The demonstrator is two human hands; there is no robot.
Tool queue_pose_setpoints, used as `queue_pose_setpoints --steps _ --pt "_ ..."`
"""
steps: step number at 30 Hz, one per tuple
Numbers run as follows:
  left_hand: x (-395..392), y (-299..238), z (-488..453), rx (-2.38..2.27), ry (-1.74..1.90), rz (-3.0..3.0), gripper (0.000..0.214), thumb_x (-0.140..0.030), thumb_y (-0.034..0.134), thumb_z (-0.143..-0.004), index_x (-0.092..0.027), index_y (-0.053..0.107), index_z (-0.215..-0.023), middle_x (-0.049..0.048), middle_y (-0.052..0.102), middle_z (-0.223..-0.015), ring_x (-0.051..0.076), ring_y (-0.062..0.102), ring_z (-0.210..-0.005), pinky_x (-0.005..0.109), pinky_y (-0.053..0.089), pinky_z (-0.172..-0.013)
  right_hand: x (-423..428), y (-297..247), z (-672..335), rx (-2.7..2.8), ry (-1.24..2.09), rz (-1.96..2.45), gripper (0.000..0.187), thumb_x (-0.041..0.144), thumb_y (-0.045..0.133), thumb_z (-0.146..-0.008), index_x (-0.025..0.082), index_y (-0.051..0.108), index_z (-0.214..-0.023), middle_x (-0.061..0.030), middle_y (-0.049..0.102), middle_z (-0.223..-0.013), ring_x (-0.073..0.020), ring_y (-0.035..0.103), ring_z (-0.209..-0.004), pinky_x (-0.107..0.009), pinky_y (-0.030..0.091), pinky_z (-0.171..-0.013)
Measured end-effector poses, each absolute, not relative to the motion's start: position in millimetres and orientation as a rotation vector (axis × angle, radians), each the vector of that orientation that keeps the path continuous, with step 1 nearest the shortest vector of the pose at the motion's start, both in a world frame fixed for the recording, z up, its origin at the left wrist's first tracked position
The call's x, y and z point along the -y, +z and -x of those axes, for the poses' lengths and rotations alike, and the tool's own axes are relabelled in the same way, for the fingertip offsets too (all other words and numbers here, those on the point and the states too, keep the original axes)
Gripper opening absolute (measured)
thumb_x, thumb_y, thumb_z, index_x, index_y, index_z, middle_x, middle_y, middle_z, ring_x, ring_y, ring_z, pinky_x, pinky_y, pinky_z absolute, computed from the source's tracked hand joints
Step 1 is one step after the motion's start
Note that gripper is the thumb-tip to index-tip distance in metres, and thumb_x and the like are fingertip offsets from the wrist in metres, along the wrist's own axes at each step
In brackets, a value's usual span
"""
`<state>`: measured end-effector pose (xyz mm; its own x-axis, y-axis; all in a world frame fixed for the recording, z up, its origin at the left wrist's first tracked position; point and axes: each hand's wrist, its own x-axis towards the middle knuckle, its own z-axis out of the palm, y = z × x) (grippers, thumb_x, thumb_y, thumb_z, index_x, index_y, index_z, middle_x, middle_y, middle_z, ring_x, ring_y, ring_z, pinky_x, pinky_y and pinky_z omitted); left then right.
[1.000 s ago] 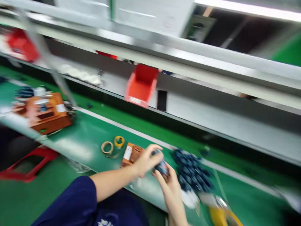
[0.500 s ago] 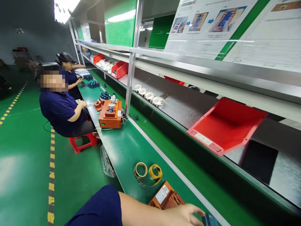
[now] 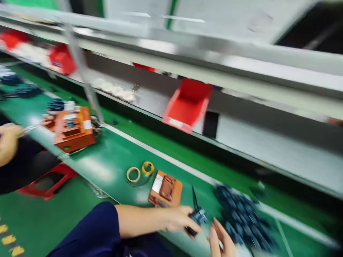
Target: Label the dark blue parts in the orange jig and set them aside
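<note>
My left hand (image 3: 184, 220) is closed around a small dark blue plastic part (image 3: 198, 215). A thin black strip (image 3: 194, 197) sticks up from that part, away from me. Just to the right, my right hand (image 3: 222, 241) has its fingers stretched and apart, close to the part but not touching it. A small pale patch shows between those fingers, too blurred to name. Beyond my right hand lies a heap of similar dark blue parts (image 3: 242, 217). An orange fixture (image 3: 174, 189) with a white label rests left of my left hand.
A cream tape roll (image 3: 133, 174) and a yellow roll (image 3: 148, 168) lie left of the fixture. Farther left stands an orange machine (image 3: 77, 137), near a co-worker's hand (image 3: 10, 141). A red bin (image 3: 184, 107) and a dark flat object (image 3: 210, 125) are on the shelf.
My view has swung right and down, blurring the picture. My right hand and the heap of blue parts have come into view; the left hand still holds a dark blue part.
</note>
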<state>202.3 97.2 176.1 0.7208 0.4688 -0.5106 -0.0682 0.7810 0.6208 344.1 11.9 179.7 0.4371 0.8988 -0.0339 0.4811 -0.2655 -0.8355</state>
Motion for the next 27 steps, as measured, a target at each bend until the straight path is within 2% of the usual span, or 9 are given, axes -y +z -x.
queue_pose_setpoints --steps 2,3,4,6,11,20,23,25,27 --pt "-83.9 184.1 -204.0 -0.640 0.213 -0.735 0.052 -0.025 0.088 -0.043 -0.021 0.064 -0.090 -0.0018 0.059 -0.080 0.012 0.057 -0.068 0.027 0.051 -0.061 3.5 195.9 -342.4 0.972 0.754 1.841 0.068 0.064 0.052 -0.086 0.018 0.055 -0.137 -0.0161 0.062 -0.134 -0.0320 0.058 -0.123 -0.045 0.051 -0.100" --pt "-80.3 187.4 -206.7 -0.607 0.220 -0.925 0.050 -0.027 0.084 -0.055 -0.021 0.064 -0.101 -0.0007 0.061 -0.086 0.013 0.059 -0.073 0.028 0.052 -0.067 7.8 202.2 -343.0 0.930 0.800 1.790 0.062 0.060 0.054 -0.088 0.019 0.057 -0.134 -0.0137 0.062 -0.134 -0.0292 0.057 -0.125 -0.044 0.046 -0.106" --pt "-78.8 189.8 -211.3 -0.583 0.259 -1.078 0.050 -0.026 0.080 -0.062 -0.021 0.062 -0.109 0.0010 0.063 -0.094 0.014 0.061 -0.080 0.030 0.053 -0.074 10.8 206.6 -345.6 0.884 0.837 1.732 0.054 0.056 0.055 -0.089 0.021 0.061 -0.129 -0.0118 0.063 -0.133 -0.0273 0.057 -0.125 -0.043 0.044 -0.108" --pt "-78.8 192.7 -226.1 -0.496 0.309 -1.228 0.049 -0.023 0.078 -0.066 -0.020 0.059 -0.112 0.0047 0.062 -0.114 0.018 0.062 -0.100 0.033 0.051 -0.089 17.8 210.3 -355.2 0.730 0.797 1.647 0.043 0.050 0.060 -0.089 0.021 0.065 -0.120 -0.0104 0.068 -0.123 -0.0261 0.062 -0.115 -0.042 0.047 -0.102" --pt "-62.8 199.9 -273.1 -0.394 0.161 -1.227 0.055 -0.025 0.082 -0.068 -0.021 0.051 -0.112 0.0063 0.066 -0.113 0.021 0.067 -0.102 0.036 0.053 -0.092 64.4 210.5 -378.9 0.409 0.652 1.533 0.034 0.046 0.062 -0.089 0.021 0.067 -0.112 -0.0086 0.073 -0.106 -0.0246 0.066 -0.102 -0.040 0.050 -0.094" --pt "16.1 218.4 -350.1 -0.252 -0.063 -1.287 0.055 -0.033 0.083 -0.068 -0.018 0.054 -0.112 0.0083 0.067 -0.121 0.023 0.066 -0.110 0.040 0.052 -0.101 169.3 219.6 -421.8 0.277 0.437 1.478 0.034 0.049 0.059 -0.092 0.021 0.066 -0.110 -0.0062 0.070 -0.106 -0.0230 0.063 -0.104 -0.037 0.048 -0.094" --pt "39.6 214.0 -371.7 -0.225 -0.119 -1.369 0.054 -0.037 0.082 -0.069 -0.019 0.054 -0.112 0.0072 0.068 -0.119 0.023 0.067 -0.106 0.038 0.053 -0.099 198.4 210.1 -434.5 0.266 0.393 1.569 0.036 0.054 0.052 -0.094 0.023 0.064 -0.107 -0.0044 0.068 -0.099 -0.0201 0.064 -0.087 -0.032 0.051 -0.077" --pt "52.7 206.6 -384.8 -0.199 -0.175 -1.490 0.052 -0.040 0.080 -0.070 -0.019 0.056 -0.111 0.0063 0.070 -0.113 0.023 0.067 -0.101 0.038 0.054 -0.094 216.5 197.9 -440.1 0.243 0.391 1.647 0.036 0.056 0.047 -0.095 0.024 0.062 -0.103 -0.0018 0.065 -0.087 -0.0169 0.060 -0.069 -0.029 0.049 -0.062" --pt "65.3 196.9 -397.0 -0.124 -0.243 -1.626 0.050 -0.041 0.078 -0.071 -0.018 0.059 -0.111 0.0060 0.071 -0.108 0.023 0.067 -0.098 0.038 0.054 -0.091 234.3 183.1 -443.3 0.229 0.377 1.727 0.035 0.057 0.046 -0.096 0.024 0.059 -0.100 0.0007 0.061 -0.077 -0.0151 0.055 -0.060 -0.028 0.045 -0.057"
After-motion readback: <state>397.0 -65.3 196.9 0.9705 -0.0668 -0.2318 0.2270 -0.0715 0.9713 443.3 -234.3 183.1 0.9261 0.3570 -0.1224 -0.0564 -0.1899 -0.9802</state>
